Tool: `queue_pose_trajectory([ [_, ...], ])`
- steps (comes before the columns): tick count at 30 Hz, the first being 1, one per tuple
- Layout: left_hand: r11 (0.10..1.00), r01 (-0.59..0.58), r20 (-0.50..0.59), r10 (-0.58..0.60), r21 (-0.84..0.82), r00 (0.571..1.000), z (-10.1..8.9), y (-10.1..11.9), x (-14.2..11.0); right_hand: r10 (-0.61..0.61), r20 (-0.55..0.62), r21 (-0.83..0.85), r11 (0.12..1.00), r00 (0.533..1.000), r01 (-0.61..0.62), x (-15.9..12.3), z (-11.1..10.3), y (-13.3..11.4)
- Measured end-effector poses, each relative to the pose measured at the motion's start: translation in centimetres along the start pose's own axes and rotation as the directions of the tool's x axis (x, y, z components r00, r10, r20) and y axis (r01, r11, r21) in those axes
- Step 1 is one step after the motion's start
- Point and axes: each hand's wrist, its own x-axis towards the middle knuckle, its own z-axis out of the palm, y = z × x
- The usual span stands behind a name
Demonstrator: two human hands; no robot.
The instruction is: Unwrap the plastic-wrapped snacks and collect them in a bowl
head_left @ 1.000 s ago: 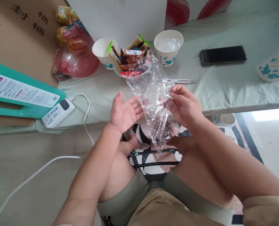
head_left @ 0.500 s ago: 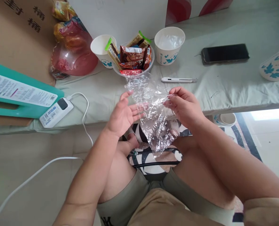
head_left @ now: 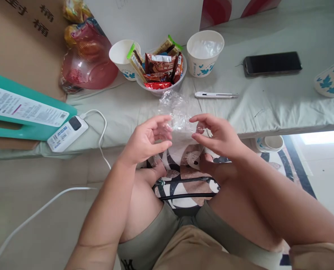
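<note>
A crumpled clear plastic film (head_left: 175, 108) hangs over the table's front edge, between my two hands. My left hand (head_left: 148, 138) is at its left side, with thumb and fingers apart and curved around the film's edge. On the other side my right hand (head_left: 219, 135) is open too, its thumb and forefinger spread, with a bit of the film by the fingers. Whether any finger presses on the film is hard to tell. Just behind the film stands a clear bowl (head_left: 167, 90) filled with wrapped snacks (head_left: 160, 65).
A utility knife (head_left: 215, 95) lies right of the film. Paper cups (head_left: 122, 56) (head_left: 205, 56) flank the bowl. A phone (head_left: 272, 63) lies farther right, near another cup (head_left: 331, 80). At left are a power bank (head_left: 67, 134) with a white cable, a green box (head_left: 23, 108) and a pink bowl (head_left: 91, 71).
My right hand has opened from its pinch on the film. My left hand's fingers have curled inward, and the film has bunched higher between the hands.
</note>
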Motion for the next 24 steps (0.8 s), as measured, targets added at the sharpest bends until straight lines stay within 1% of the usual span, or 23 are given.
queue_pose_trajectory([
  [1,0.996,0.022,0.023,-0.024,0.088,0.999,0.0,0.1,-0.1,-0.017,-0.002,-0.094,0.995,1.000,0.017,0.0,0.1,0.1],
  [3,0.962,0.008,-0.013,-0.004,0.274,1.000,-0.1,0.0,-0.1,-0.059,-0.022,-0.223,0.973,0.998,0.053,0.1,0.2,0.4],
  [5,0.911,-0.055,-0.089,0.099,0.409,0.991,-0.1,-0.1,0.0,-0.138,-0.086,-0.282,0.953,0.987,0.109,0.2,0.3,0.6],
  [7,0.887,-0.119,-0.162,0.210,0.446,0.964,-0.1,-0.1,0.1,-0.219,-0.162,-0.307,0.938,0.962,0.161,0.3,0.3,0.5],
  [8,0.896,-0.146,-0.191,0.244,0.420,0.951,0.0,-0.1,0.1,-0.237,-0.179,-0.299,0.938,0.955,0.177,0.2,0.3,0.4],
  [9,0.918,-0.169,-0.205,0.254,0.358,0.945,0.0,0.0,0.1,-0.227,-0.175,-0.269,0.947,0.958,0.175,0.2,0.3,0.2],
  [10,0.950,-0.173,-0.202,0.229,0.259,0.952,0.1,0.2,0.0,-0.180,-0.150,-0.213,0.966,0.972,0.146,0.1,0.3,-0.1],
  [11,0.981,-0.149,-0.184,0.171,0.126,0.968,0.3,0.3,0.0,-0.104,-0.109,-0.131,0.987,0.989,0.090,0.1,0.3,-0.4],
  [12,0.995,-0.095,-0.154,0.090,-0.027,0.984,0.5,0.4,-0.1,-0.015,-0.065,-0.035,0.999,0.998,0.013,0.1,0.4,-0.7],
  [13,0.984,-0.017,-0.110,-0.002,-0.177,0.994,0.8,0.5,-0.1,0.075,-0.030,0.062,0.995,0.997,-0.073,0.1,0.5,-0.9],
  [14,0.951,0.075,-0.047,-0.093,-0.298,0.995,1.1,0.6,-0.1,0.153,-0.015,0.150,0.977,0.988,-0.149,0.1,0.6,-1.0],
  [15,0.910,0.171,0.024,-0.175,-0.376,0.984,1.4,0.7,0.0,0.216,-0.023,0.226,0.952,0.976,-0.205,0.1,0.7,-1.1],
  [17,0.851,0.322,0.129,-0.295,-0.415,0.947,1.8,0.7,0.3,0.302,-0.076,0.358,0.898,0.950,-0.257,0.2,0.8,-0.9],
  [18,0.838,0.368,0.144,-0.339,-0.404,0.930,1.9,0.7,0.5,0.334,-0.091,0.419,0.867,0.938,-0.268,0.3,0.8,-0.8],
  [19,0.832,0.387,0.124,-0.369,-0.398,0.921,1.9,0.6,0.7,0.358,-0.083,0.475,0.835,0.930,-0.279,0.3,0.8,-0.6],
  [20,0.829,0.383,0.079,-0.386,-0.407,0.919,1.8,0.6,0.8,0.373,-0.051,0.513,0.806,0.927,-0.296,0.4,0.7,-0.4],
  [22,0.815,0.343,-0.001,-0.388,-0.467,0.922,1.5,0.6,1.1,0.382,0.059,0.506,0.785,0.922,-0.357,0.4,0.5,-0.3],
  [23,0.803,0.325,-0.011,-0.382,-0.500,0.924,1.3,0.6,1.1,0.387,0.105,0.475,0.790,0.916,-0.388,0.4,0.5,-0.3],
  [24,0.789,0.319,0.000,-0.375,-0.526,0.927,1.2,0.6,1.1,0.397,0.132,0.447,0.794,0.908,-0.412,0.4,0.4,-0.4],
])
